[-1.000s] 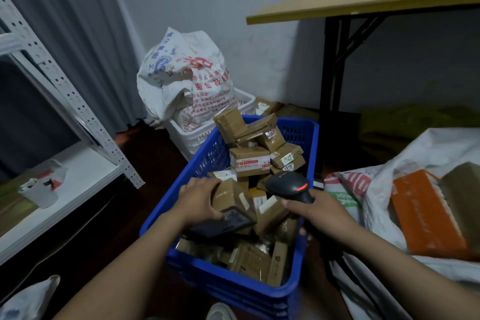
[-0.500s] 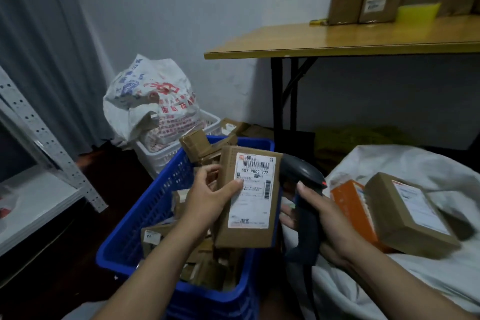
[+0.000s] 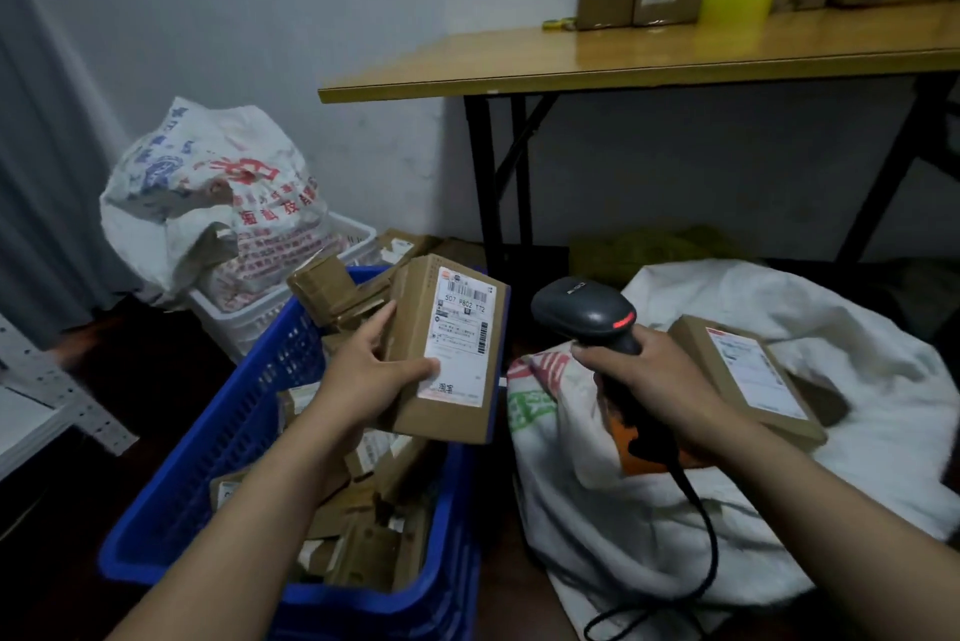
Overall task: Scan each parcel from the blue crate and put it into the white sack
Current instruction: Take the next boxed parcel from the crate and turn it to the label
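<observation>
Dim storeroom floor. Parcel (image 3: 447, 349), label up, is held in left grip (image 3: 363, 380) above blue crate (image 3: 249, 411); scanner (image 3: 582, 310) is clasped in right grip (image 3: 654, 375) alongside. Labelled box (image 3: 748, 375) is lodged in white sack (image 3: 779, 302) behind right grip. Crate is judged largely unemptied.

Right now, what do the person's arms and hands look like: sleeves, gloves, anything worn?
Both are bare. The left hand and right hand wear no gloves, and no rings show. Both forearms are uncovered down to the frame's edge, so no sleeve is in view. No watch or band shows on either wrist.
</observation>
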